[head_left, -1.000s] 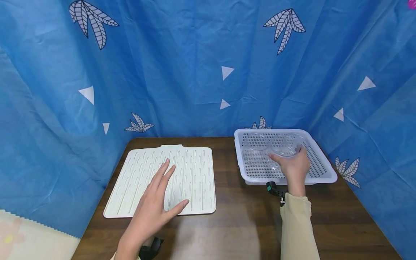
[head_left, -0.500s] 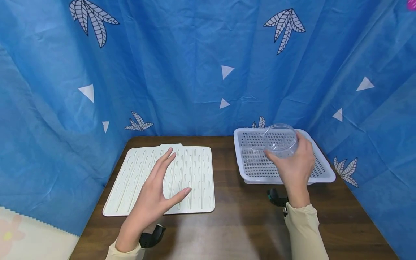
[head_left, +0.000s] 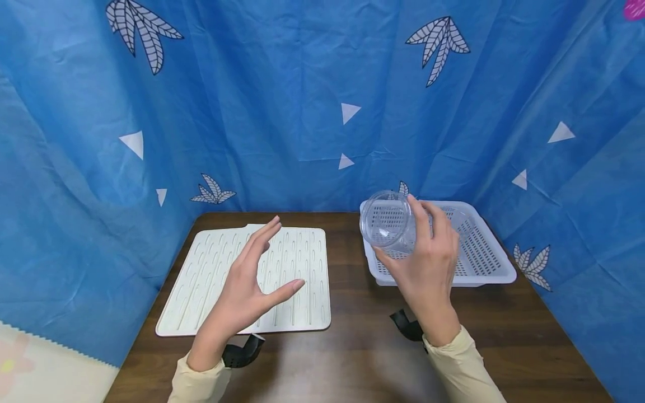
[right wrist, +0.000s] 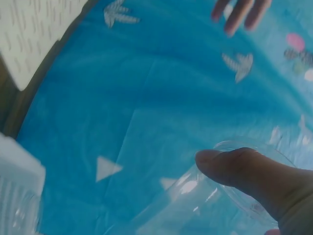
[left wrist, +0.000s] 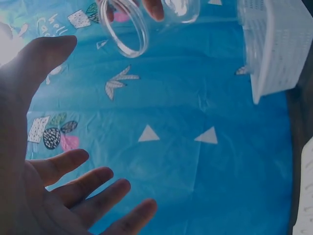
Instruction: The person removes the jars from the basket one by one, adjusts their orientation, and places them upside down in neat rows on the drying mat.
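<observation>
Clear, round, cup-shaped container point(head_left: 385, 221) (plastic or glass, can't tell) is right of centre in the head view, tilted w/ its ringed end turned to the left of the frame, held up in front of the upper-left part of the white perforated plastic basket point(head_left: 496, 274). R hand point(head_left: 425, 260) grips it by the side: thumb low, fingers at upper right; right-wrist view has the thumb lying across it near the ring. L hand point(head_left: 242, 288) holds nothing, fingers extended, thumb well apart, in front of the white ridged rectangular mat point(head_left: 304, 268) at left on the dark brown wooden tabletop point(head_left: 342, 364).

Handling, as a guess: container prob. light, walls stiff but thin, surface v. smooth, so slip risk is real, esp. if wet (can't tell). If brittle, a drop or hard squeeze might crack it. Best hold: thumb + fingers on opp. sides of the round wall, just behind the ring, light even pressure; 2nd hand could cup the far side. Clear wall = edges hard to see, so go by the ring. Basket has at least one more clear round piece point(head_left: 461, 221), outline faint.
</observation>
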### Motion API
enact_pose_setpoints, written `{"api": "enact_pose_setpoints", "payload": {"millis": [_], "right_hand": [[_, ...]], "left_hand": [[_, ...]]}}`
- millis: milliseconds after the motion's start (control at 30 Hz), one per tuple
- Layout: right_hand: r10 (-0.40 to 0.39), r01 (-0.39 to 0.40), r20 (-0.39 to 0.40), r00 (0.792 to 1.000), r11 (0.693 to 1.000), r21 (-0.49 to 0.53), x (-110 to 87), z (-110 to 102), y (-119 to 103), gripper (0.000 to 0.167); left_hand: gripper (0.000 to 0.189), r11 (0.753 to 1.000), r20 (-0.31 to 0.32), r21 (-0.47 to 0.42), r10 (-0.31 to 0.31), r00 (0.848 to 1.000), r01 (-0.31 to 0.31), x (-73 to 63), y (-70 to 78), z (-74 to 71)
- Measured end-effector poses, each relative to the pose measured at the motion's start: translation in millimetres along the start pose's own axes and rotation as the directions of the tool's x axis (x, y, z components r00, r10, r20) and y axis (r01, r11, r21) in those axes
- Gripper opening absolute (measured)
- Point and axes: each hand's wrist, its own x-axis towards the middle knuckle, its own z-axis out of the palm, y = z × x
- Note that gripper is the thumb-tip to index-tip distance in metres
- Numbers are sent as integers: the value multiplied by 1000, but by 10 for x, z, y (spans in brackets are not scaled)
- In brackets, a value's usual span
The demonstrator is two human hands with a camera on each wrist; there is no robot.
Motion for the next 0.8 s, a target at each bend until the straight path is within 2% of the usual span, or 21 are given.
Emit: {"api": "enact_pose_setpoints", "payload": {"millis": [333, 500, 800], "right_hand": [[-183, 183, 24, 983, 983, 7, -9, 77, -385, 112], [-274, 274, 34, 961, 962, -6, -56, 131, -537, 112], [-388, 389, 40, 921, 921, -26, -185, 213, -788, 104]], "left_hand": [[109, 995, 35, -98, 32, 999, -28, 192, 86, 73], [110, 989, 59, -141, 50, 997, -41, 273, 138, 135], [110, 966, 112, -258, 38, 993, -8, 357, 219, 230]]}}
